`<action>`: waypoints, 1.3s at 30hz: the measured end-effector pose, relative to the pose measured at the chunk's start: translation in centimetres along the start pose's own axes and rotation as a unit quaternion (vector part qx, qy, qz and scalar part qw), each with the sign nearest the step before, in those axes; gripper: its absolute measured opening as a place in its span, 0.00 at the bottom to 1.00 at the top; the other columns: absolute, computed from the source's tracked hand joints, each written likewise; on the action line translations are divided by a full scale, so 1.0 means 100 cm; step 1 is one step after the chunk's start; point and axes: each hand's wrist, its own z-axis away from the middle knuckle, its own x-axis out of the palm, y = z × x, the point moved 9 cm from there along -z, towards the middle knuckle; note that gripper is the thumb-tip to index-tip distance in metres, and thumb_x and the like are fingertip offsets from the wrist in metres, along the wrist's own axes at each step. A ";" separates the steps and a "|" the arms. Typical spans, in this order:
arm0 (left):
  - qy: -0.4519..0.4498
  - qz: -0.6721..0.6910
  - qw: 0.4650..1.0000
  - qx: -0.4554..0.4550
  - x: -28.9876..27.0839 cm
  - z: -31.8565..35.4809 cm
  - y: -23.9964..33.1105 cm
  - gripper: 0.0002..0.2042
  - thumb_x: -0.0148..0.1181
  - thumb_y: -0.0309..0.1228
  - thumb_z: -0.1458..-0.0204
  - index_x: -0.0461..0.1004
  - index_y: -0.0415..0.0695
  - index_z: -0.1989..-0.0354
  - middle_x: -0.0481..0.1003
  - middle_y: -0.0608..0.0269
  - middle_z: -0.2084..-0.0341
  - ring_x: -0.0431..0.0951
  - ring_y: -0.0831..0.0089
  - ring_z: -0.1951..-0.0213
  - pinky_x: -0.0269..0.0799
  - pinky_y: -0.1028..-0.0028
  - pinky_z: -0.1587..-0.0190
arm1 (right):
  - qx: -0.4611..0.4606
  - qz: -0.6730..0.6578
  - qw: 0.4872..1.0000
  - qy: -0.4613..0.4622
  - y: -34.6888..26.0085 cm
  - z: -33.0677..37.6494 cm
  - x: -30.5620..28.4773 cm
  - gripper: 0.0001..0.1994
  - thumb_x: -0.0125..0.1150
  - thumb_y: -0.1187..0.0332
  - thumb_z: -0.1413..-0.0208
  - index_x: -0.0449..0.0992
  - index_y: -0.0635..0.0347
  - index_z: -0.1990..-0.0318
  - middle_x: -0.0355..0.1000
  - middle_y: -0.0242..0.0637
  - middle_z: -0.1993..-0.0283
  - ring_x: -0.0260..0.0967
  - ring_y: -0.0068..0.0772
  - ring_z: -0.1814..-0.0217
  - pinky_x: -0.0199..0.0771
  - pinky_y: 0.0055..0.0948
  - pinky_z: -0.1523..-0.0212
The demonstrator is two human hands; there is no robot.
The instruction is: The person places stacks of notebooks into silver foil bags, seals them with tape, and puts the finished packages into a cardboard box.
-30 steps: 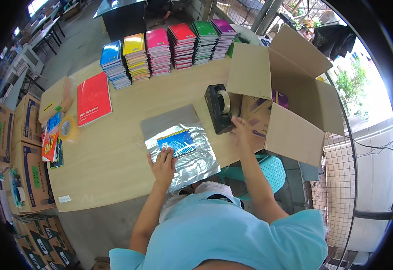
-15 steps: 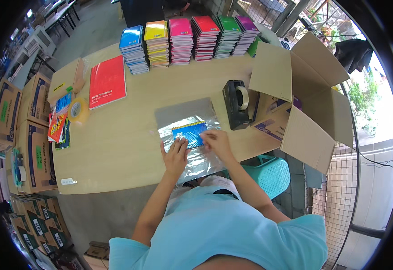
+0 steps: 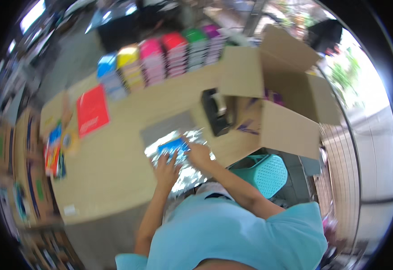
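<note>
A small blue spiral notebook (image 3: 171, 146) lies on shiny clear plastic film (image 3: 188, 179) spread over a grey sheet (image 3: 171, 124) near the table's front edge. My left hand (image 3: 166, 171) rests with its fingers stretched out and apart over the notebook's lower left part. At the notebook's right end, my right hand (image 3: 199, 155) has its fingers drawn together. Blur hides whether film or anything else is between those fingers.
Stacks of coloured notebooks (image 3: 151, 58) line the far edge. A black tape dispenser (image 3: 216, 112) and an open cardboard box (image 3: 291, 128) stand right. A red notebook (image 3: 92, 110) and a clear tape roll (image 3: 70, 143) lie left. A turquoise stool (image 3: 268, 175) is beside the table.
The view has shifted and turned, so the table appears further left and tilted, and the picture is blurred. My right fingertips have moved to the notebook's upper right edge; my left hand stays on it.
</note>
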 end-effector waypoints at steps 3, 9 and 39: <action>0.026 -0.001 0.999 -0.020 0.001 0.014 -0.012 0.29 0.66 0.36 0.53 0.69 0.58 0.38 0.70 0.52 0.50 0.70 0.59 0.47 0.42 0.37 0.36 | -0.165 0.130 0.978 -0.006 -0.023 -0.010 -0.002 0.24 0.53 0.67 0.44 0.69 0.33 0.39 0.72 0.40 0.48 0.69 0.44 0.43 0.72 0.44 0.49; 0.048 -0.028 0.998 -0.009 -0.030 0.002 0.023 0.31 0.65 0.34 0.52 0.66 0.51 0.36 0.68 0.50 0.48 0.69 0.50 0.47 0.44 0.41 0.36 | -0.160 0.211 0.957 0.121 0.096 0.044 -0.016 0.15 0.60 0.60 0.47 0.79 0.41 0.51 0.70 0.36 0.60 0.69 0.41 0.50 0.68 0.45 0.52; 0.240 0.253 0.925 -0.147 -0.038 0.036 -0.017 0.41 0.70 0.27 0.59 0.51 0.35 0.37 0.45 0.40 0.35 0.48 0.49 0.34 0.47 0.52 0.33 | -0.339 -0.097 0.930 0.100 -0.055 0.055 -0.140 0.29 0.71 0.70 0.62 0.71 0.53 0.46 0.69 0.39 0.47 0.67 0.44 0.44 0.65 0.41 0.41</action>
